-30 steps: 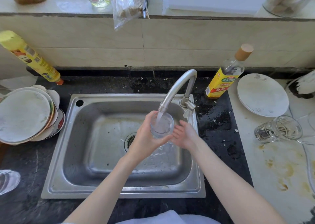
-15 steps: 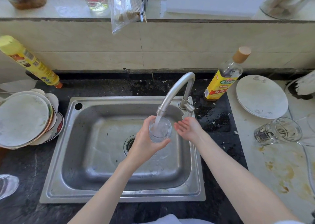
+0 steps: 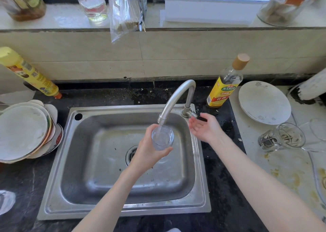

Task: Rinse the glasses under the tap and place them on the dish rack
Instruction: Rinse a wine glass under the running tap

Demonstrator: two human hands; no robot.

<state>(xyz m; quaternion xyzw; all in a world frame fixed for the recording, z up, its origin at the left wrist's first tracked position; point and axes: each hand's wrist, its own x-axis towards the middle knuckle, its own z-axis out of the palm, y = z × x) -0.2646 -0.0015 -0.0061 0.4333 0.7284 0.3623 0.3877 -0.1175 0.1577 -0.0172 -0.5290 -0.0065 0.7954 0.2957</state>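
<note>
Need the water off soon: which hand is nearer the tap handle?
Right. The right hand hovers open just beside the tap handle; the left hand holds the glass under the spout.

I see the left hand (image 3: 147,153) gripping a clear glass (image 3: 162,138) upright under the tap (image 3: 173,100) spout, water running into it, above the steel sink (image 3: 112,208). The right hand (image 3: 205,128) hovers palm-up, fingers relaxed, just beside the tap base.
</note>
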